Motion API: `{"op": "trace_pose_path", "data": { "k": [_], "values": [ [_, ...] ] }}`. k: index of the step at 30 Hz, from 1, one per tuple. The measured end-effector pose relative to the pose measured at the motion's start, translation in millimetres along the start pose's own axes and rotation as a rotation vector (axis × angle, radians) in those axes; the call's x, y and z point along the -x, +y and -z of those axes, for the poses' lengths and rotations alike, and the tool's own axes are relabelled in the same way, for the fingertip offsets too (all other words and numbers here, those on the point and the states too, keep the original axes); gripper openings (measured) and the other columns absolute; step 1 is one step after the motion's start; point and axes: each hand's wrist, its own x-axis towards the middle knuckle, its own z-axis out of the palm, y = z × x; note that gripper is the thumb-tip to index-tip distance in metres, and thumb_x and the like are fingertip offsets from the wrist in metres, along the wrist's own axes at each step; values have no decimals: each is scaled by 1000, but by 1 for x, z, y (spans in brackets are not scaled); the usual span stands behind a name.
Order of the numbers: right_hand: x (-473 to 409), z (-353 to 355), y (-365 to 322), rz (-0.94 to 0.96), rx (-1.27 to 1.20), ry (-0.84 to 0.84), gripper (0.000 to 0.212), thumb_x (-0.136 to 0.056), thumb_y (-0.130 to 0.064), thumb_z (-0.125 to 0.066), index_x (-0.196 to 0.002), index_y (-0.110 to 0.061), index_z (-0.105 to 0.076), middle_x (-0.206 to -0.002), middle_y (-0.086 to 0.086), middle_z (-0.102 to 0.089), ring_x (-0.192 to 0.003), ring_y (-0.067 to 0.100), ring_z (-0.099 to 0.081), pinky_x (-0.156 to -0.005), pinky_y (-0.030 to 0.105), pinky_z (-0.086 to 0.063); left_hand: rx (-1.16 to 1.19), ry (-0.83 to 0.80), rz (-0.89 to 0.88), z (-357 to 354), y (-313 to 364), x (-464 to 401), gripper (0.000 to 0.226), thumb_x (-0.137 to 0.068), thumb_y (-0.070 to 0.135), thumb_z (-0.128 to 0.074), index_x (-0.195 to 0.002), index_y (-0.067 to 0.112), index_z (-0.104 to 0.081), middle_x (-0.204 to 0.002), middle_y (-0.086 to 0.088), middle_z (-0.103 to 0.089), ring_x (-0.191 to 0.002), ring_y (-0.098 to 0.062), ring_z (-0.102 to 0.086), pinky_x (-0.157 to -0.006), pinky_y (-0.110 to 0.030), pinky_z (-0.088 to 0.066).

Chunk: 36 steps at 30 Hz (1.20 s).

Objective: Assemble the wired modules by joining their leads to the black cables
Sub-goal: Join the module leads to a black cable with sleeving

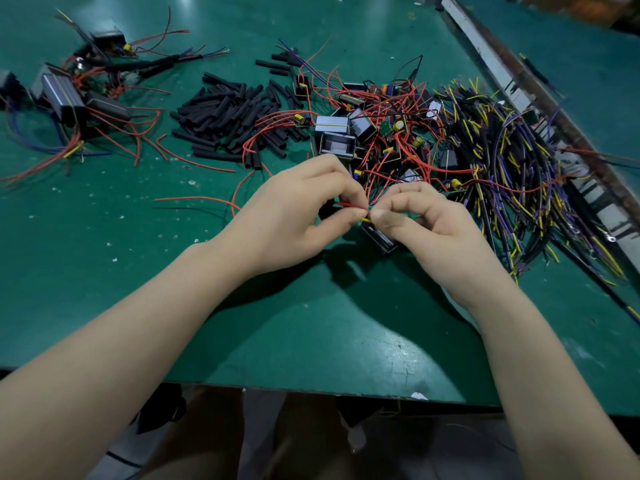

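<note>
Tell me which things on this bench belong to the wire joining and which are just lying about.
In use: left hand, right hand, red lead, yellow wire end, module pile, black cables.
Lying about: black sleeve pieces, far-left modules.

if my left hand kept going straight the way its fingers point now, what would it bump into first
Your right hand: the left hand points right, and their fingertips nearly touch where the red lead meets the yellow wire end.
</note>
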Motion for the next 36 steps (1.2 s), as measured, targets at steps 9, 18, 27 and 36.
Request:
{"op": "trace_pose_path", "data": {
  "k": [9, 18, 27, 36],
  "values": [
    [0, 5, 7, 385, 288, 373, 6, -96, -25, -56, -98, -26, -61, -95, -22, -56, -93, 9, -51, -82, 28, -40, 63, -50, 108, -1, -2, -3, 7, -89, 12, -64, -92, 7, -68, -89, -2, -59, -81, -9, -51, -78, -19, -40],
    [-1, 0, 16, 582, 542, 327, 12, -90, -18, -67, -93, -9, -74, -91, 5, -66, -87, 28, -57, -79, 43, -46, 44, -57, 111, -1, -1, -4, 8, -88, 12, -65, -92, 6, -68, -89, 2, -56, -81, -4, -49, -79, -13, -37],
    [0, -4, 19, 638, 699, 413, 8, -90, -21, -70, -91, -17, -76, -90, -2, -67, -89, 22, -53, -68, 43, -39, 61, -78, 175, -2, -2, -6, 8, -88, 15, -65, -93, 9, -69, -88, 5, -57, -81, -8, -52, -80, -20, -40],
    [4, -14, 12, 678, 871, 493, 15, -95, -24, -63, -94, -17, -76, -90, 0, -69, -93, 21, -52, -73, 37, -34, 80, -96, 207, -2, -3, -6, 9, -88, 14, -65, -94, 9, -69, -88, 4, -57, -83, -11, -53, -82, -25, -41]
  ]
}}
